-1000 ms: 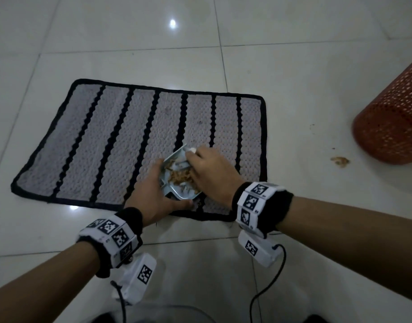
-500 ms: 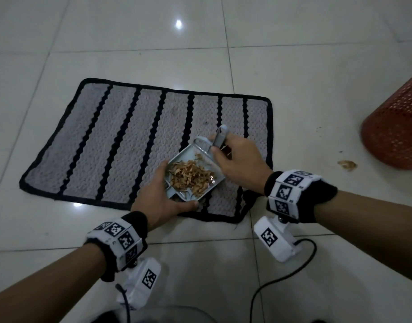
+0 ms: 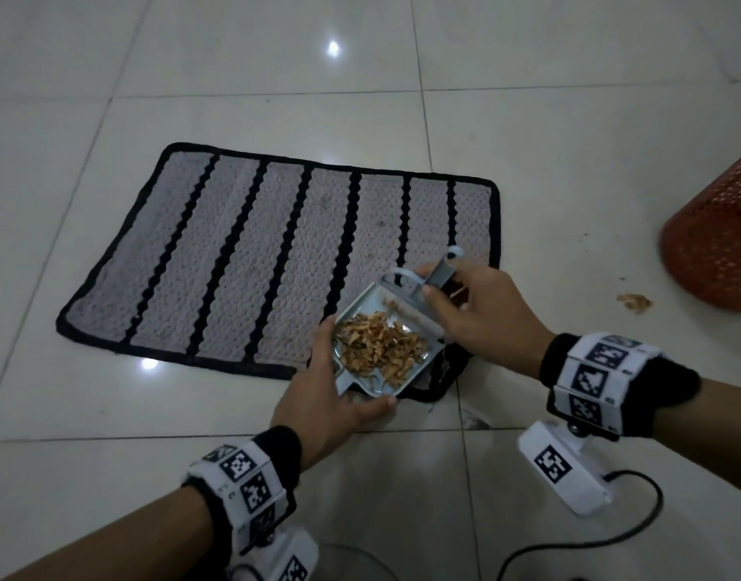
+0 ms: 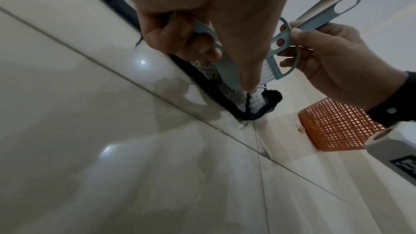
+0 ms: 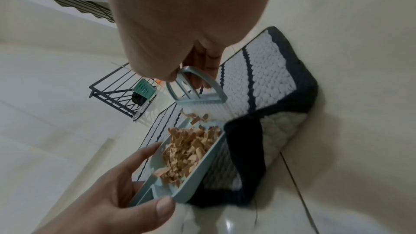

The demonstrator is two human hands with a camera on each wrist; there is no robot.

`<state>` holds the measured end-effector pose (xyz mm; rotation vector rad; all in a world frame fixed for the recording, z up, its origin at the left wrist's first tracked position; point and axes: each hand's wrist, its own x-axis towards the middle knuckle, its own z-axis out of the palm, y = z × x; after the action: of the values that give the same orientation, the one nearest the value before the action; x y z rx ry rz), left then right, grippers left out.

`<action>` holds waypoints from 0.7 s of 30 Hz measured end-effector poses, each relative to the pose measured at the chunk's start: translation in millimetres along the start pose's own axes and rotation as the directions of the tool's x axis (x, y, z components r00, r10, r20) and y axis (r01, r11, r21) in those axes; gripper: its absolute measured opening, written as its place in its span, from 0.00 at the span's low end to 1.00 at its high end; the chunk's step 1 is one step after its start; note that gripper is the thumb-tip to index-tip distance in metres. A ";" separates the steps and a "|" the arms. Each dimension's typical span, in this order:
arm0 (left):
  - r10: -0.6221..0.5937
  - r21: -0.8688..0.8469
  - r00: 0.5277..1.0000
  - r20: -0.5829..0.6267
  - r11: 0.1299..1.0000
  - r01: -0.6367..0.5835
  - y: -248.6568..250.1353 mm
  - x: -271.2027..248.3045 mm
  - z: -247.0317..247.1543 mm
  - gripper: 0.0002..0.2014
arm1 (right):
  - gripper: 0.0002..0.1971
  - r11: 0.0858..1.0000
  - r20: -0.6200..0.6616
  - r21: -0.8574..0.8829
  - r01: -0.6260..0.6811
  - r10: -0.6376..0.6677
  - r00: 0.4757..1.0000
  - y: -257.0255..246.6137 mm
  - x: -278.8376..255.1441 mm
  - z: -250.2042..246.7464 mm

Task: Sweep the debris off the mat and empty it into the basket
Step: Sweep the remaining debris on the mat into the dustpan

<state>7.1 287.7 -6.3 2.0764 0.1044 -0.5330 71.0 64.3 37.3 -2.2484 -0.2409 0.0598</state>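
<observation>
We are holding the debris [image 3: 379,348] heaped in the dustpan [image 3: 427,354] over the mat [image 3: 251,262]'s near corner, left hand [image 3: 318,406] gripping its handle end, right hand [image 3: 481,316] pinching the brush [image 3: 437,275], emptying into the basket [image 3: 716,249] beyond the mat's right edge remaining.

Pale blue-grey dustpan [image 3: 362,304] in left hand [image 3: 318,408], heaped with tan-brown debris [image 3: 377,345]. Matching blue-grey brush [image 3: 437,278], white bristles, in right hand [image 3: 481,320]. Beneath both hands: grey woven mat [image 3: 251,262], black stripes, black border. Right of right hand: orange-red basket [image 3: 716,253], lattice-perforated wall; small tan scrap [image 3: 634,303] on floor beside it. Cream glossy tiled floor [image 3: 569,161], thin dark grout lines. Both wrists: black bands [image 3: 586,383] carrying white tags, black square-code patterns.
</observation>
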 end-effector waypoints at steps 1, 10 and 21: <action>-0.011 -0.010 1.000 0.000 1.000 0.011 -1.7 -5.4 0.4 0.57 | 0.08 1.000 0.020 0.004 -0.004 0.004 1.000 0.5 -6.7 1.6; -0.143 0.039 0.987 -0.078 0.989 0.146 -28.7 -48.7 -23.2 0.56 | 0.09 0.989 -0.061 0.096 -0.108 0.114 0.992 -4.8 -9.0 14.2; -0.132 0.079 0.991 -0.025 0.988 0.134 -30.0 -28.0 -18.6 0.59 | 0.05 0.972 -0.121 -0.232 0.045 -0.074 0.990 6.4 11.4 31.0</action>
<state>-20.4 323.2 -10.2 2.1638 0.2382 -0.6062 79.3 86.1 13.1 -2.4607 -0.2561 -0.1529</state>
